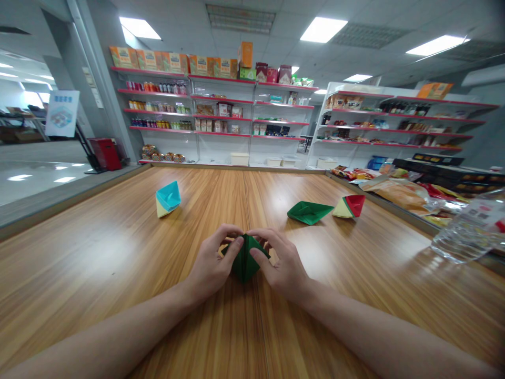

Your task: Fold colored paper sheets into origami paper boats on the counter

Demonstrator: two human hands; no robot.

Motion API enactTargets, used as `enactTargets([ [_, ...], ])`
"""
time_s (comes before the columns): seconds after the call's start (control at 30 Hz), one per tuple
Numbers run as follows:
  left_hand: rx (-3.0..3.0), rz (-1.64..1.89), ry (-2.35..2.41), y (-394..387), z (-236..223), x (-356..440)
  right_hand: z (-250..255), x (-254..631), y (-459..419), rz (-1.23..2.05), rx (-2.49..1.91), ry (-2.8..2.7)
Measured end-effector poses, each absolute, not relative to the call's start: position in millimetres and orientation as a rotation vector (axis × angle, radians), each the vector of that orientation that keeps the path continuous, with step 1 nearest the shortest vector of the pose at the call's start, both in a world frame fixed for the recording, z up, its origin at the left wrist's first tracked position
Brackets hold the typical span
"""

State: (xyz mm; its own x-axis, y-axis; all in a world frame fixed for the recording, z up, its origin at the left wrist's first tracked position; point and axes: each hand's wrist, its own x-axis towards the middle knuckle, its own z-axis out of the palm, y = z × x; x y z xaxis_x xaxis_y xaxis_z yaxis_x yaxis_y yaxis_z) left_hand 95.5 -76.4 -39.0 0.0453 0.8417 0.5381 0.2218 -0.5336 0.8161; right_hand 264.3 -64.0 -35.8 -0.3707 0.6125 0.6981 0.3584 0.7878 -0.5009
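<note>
Between my two hands is a dark green piece of folded origami paper (245, 268), diamond-shaped with a crease down its middle. My left hand (216, 258) pinches its left side, thumb on the near face and fingers behind. On the right side, my right hand (284, 260) grips it the same way, its thumb pressed near the centre. The far edges of the paper are partly hidden by my fingers. Beyond my right hand lies a green paper boat (310, 212), beside a red and cream folded paper boat (349, 206). A blue and cream paper boat (168, 198) sits farther left.
The wooden table (118, 252) has a raised rim. A clear plastic bottle (465, 231) lies at the right edge, near packaged snacks (406, 192) and black boxes (453, 173). Stocked shelves (221, 117) stand behind the table, and a sign (62, 113) stands at the left.
</note>
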Motion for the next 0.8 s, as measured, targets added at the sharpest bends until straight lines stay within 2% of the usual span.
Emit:
enactTargets([
  [0.8,1.619,1.426,1.076,-67.3,-38.7,88.4,-45.0,266.9,-58.8,0.52,-0.902,-1.911],
])
